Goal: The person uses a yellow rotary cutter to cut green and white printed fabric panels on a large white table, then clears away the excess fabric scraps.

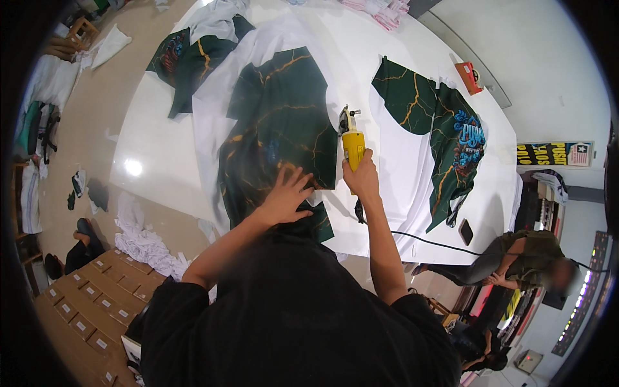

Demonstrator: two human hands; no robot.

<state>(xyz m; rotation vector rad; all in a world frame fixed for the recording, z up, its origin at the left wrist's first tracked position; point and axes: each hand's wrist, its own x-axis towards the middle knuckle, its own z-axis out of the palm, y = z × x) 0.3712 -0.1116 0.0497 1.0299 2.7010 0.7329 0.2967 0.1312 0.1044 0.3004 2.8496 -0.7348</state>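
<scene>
The left hand rested with fingers spread, gripping nothing, on the lower part of the dark green, gold-veined fabric panel, where uneven pressure could have rucked the cloth; at the panel's right edge, the yellow handheld cutter could have strayed inward if its black cord, trailing farther right, had snagged. The panel lay on the white table, beneath the left hand and leftward of the right hand, which was wrapped around the cutter's body.
</scene>
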